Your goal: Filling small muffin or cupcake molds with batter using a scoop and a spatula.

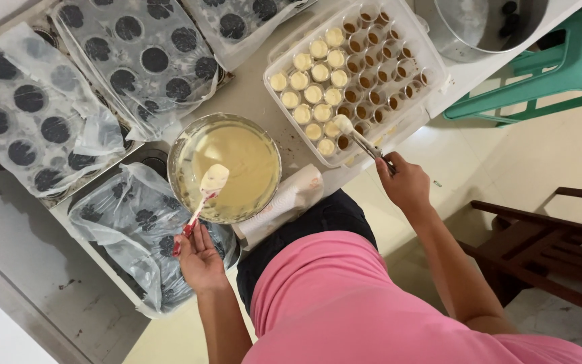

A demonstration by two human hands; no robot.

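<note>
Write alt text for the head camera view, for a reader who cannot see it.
Seen from above, a person's right hand holds a spoon of pale batter over a clear tray of small cups, about half of them filled. The left hand holds a spatula resting in a round bowl of batter, beside plastic-covered trays of dark cakes.

A white spatula (205, 192) with a red handle leans in the bowl (225, 167) of pale batter. At two o'clock, a batter-coated scoop (356, 137) tips over small cups (318, 87).
</note>
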